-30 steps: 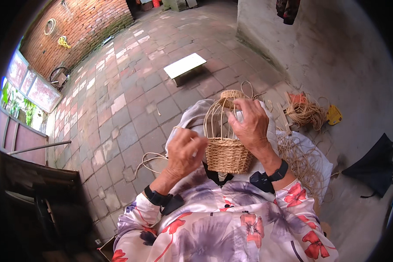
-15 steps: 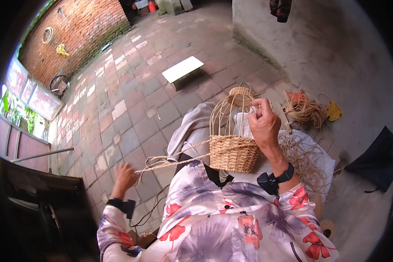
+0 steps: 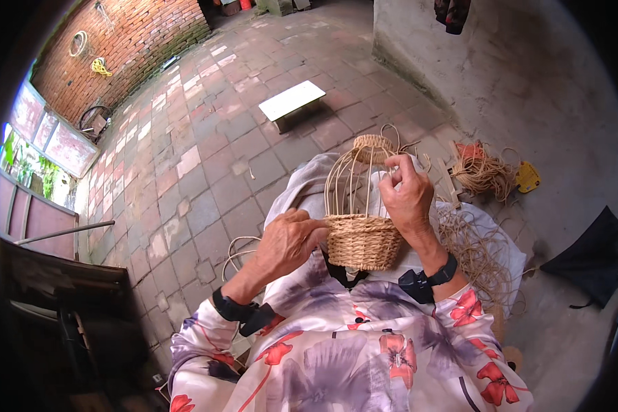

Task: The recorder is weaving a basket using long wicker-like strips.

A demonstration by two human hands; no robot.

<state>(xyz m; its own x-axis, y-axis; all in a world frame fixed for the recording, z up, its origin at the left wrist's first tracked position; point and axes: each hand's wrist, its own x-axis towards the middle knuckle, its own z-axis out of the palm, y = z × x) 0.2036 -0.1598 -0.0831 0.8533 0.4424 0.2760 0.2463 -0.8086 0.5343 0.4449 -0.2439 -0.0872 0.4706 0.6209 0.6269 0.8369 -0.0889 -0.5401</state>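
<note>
A half-woven basket point(image 3: 364, 242) sits on my lap, its lower wall of tight straw-coloured weave. Bare upright rods rise from it and bend toward a small woven ring point(image 3: 373, 143) at the far end. My left hand point(image 3: 290, 242) is closed at the left edge of the woven wall, its fingertips pinching the weaving cord there. From behind that hand a loop of the cord point(image 3: 230, 255) hangs out to the left. On the right, my right hand point(image 3: 406, 196) has its fingers curled round the upright rods; the exact grip is partly hidden.
A low white-topped stool point(image 3: 292, 101) stands on the paved floor ahead. To the right lie a coil of cord point(image 3: 484, 175), a yellow object point(image 3: 528, 177), loose strands point(image 3: 477, 250) on a white sheet, and a dark folded umbrella point(image 3: 587, 257). A plastered wall point(image 3: 522, 89) rises at right.
My left hand has come in from the far left to the basket's left edge; the stretched cord has slackened into a loop. My right hand stays on the rods, with the basket shifted slightly.
</note>
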